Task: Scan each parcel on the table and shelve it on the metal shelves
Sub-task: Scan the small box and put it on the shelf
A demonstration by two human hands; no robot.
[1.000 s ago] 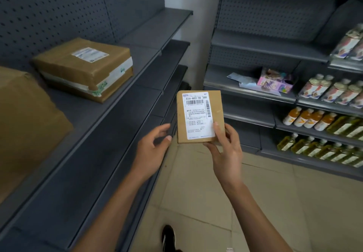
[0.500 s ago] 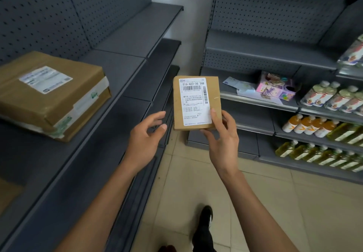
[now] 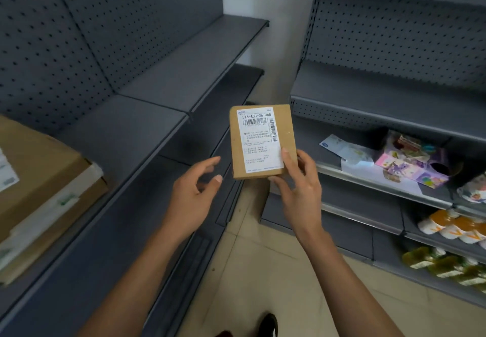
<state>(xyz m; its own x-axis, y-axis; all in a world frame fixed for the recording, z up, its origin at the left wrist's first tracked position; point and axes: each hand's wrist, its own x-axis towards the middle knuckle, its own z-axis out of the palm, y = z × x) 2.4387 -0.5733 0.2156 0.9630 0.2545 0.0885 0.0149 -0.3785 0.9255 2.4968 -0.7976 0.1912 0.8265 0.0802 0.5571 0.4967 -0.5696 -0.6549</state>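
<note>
A small brown cardboard parcel (image 3: 260,139) with a white barcode label stands upright in front of me. My right hand (image 3: 297,186) grips its lower right corner, thumb on the label. My left hand (image 3: 194,192) hovers just left of the parcel with fingers spread, not touching it. A larger taped brown parcel (image 3: 39,186) lies on the grey metal shelf (image 3: 123,131) at the left edge of view.
More dark metal shelves (image 3: 381,94) stand at the right, holding a purple box (image 3: 410,163), papers (image 3: 347,150) and rows of drink bottles (image 3: 452,226). A white wall corner sits between the two racks. Tiled floor and my shoe (image 3: 268,323) lie below.
The view has swung right along the left rack, so the large parcel slid toward the left edge. The small parcel stays in my right hand; my left hand remains just off it.
</note>
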